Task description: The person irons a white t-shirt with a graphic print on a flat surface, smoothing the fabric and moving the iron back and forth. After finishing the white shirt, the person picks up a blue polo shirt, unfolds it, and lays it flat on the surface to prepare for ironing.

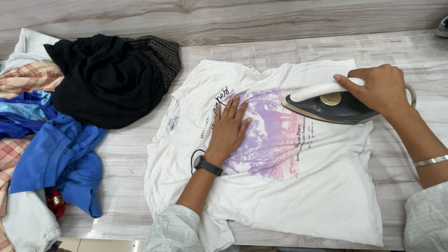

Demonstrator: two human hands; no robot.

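Cotton, thin and limp by the look of it: the white T-shirt (298, 186) lies face up on the wood-grain table (126, 154) and would likely bunch unless pinned. The left hand (228, 128) presses flat on its purple print, fingers together. The right hand (380, 88) wraps the pale handle of the iron (326, 105), probably heavy, resting near the collar. Beside them sits a heap of clothes (70, 116).

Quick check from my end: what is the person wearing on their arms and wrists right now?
Both forearms are bare below pale, faintly checked sleeves pushed up toward the elbows. The left hand has a black watch strapped at the wrist. The right hand has a plain silver bangle further up the forearm. No rings or gloves are visible.
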